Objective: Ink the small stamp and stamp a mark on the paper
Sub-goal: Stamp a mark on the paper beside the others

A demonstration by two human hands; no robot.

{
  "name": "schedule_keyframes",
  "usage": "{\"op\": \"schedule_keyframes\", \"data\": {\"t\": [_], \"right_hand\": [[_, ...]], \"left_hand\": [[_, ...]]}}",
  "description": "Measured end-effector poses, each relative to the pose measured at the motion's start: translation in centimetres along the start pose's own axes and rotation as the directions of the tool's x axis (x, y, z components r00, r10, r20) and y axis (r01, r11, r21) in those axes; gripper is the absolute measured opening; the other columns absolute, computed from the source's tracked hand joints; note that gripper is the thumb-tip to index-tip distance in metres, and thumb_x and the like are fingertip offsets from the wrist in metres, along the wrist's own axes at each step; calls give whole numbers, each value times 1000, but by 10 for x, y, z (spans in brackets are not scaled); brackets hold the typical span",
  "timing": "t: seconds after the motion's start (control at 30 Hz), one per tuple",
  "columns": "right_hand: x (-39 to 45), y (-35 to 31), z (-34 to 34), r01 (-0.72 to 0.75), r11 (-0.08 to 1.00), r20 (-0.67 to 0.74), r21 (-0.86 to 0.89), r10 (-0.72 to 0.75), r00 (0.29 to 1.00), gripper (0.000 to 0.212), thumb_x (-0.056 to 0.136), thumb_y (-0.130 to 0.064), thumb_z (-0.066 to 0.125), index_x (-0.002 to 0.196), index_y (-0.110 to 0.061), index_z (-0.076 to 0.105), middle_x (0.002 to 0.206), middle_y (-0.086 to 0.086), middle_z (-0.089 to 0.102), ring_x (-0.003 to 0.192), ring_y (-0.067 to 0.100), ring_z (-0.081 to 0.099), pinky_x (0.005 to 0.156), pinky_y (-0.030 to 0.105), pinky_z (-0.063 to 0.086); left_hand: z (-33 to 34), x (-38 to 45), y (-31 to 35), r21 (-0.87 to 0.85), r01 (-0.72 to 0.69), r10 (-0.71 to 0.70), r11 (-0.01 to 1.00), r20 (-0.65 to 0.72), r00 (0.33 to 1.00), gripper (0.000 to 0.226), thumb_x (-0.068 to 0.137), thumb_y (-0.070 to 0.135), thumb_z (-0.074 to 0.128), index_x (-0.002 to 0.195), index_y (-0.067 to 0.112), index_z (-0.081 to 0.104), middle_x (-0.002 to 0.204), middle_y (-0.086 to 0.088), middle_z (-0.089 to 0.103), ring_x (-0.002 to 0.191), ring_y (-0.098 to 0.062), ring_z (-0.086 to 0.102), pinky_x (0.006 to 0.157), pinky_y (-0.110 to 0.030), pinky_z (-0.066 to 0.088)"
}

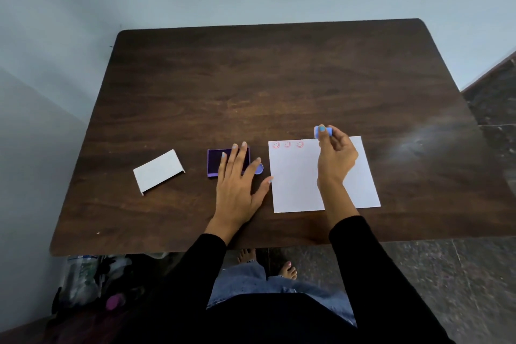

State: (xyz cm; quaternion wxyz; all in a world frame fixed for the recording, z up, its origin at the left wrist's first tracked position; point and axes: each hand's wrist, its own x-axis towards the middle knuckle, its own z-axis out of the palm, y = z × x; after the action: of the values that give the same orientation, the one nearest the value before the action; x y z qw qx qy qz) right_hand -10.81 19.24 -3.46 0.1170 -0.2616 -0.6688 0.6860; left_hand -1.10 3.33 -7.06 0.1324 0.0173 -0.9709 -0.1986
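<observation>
table (251, 78): dark wood, semi-gloss | paper (296, 176): matt white | stamp (324, 131): blue plastic

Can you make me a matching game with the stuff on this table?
Things:
1. small stamp
2. ink pad
3. paper
4. white lid

Places:
A. under the left hand
B. alone at the left of the table
C. pinched in the right hand
D. bearing three red smiley marks

Pairs: 1-C, 2-A, 3-D, 4-B
</observation>
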Motion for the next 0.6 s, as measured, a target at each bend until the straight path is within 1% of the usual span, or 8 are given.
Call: {"op": "schedule_keyframes", "data": {"t": [0.03,0.1,0.2,0.3,0.4,0.47,0.6], "right_hand": [[2,1,-1,3,1000,-6,-6,-3,1000,19,80,-23,72,96,-14,67,83,0,71,76,4,69,69,12,53],[6,2,-3,23,999,-17,-34,-23,1000,21,80,-24,71,98,-14,67,86,1,71,77,4,68,68,11,53],[9,5,-7,73,992,-21,-102,-75,997,24,79,-25,72,99,-14,67,88,0,70,78,7,67,65,7,51],[8,12,-9,123,978,11,-171,-123,992,25,79,-25,72,100,-13,67,89,-2,69,79,7,66,66,4,49],[7,18,-10,161,959,36,-233,-157,987,25,80,-25,71,102,-13,67,93,-1,70,81,8,64,67,1,47],[7,20,-10,179,952,46,-250,-173,984,26,81,-24,70,104,-11,66,96,3,71,80,7,63,68,-1,45],[10,20,-9,179,952,35,-249,-176,984,27,81,-21,70,106,-10,66,99,6,72,82,8,64,69,2,47]], "left_hand": [[0,5,2,-18,33,-32,999,13,999,52,87,53,45,124,17,56,151,-14,30,143,-27,18,116,-40,7],[1,18,6,-17,56,-54,998,92,994,60,84,58,47,131,20,50,155,-13,18,144,-25,6,115,-38,-1],[2,40,11,59,28,-41,998,246,968,75,78,67,52,140,28,37,158,-12,-1,144,-26,-9,113,-38,-12],[5,53,12,121,17,-57,993,343,938,86,73,73,52,145,34,24,157,-11,-14,143,-26,-19,112,-40,-17],[6,60,11,136,13,-64,991,379,923,88,69,75,53,143,36,27,156,-13,-15,142,-27,-20,112,-43,-16],[6,62,10,149,21,-80,989,405,911,87,68,76,52,142,38,28,157,-13,-14,142,-27,-20,112,-44,-16],[8,62,11,153,48,-111,987,433,895,87,68,77,51,143,40,26,158,-8,-7,144,-26,-13,111,-44,-18]]}}
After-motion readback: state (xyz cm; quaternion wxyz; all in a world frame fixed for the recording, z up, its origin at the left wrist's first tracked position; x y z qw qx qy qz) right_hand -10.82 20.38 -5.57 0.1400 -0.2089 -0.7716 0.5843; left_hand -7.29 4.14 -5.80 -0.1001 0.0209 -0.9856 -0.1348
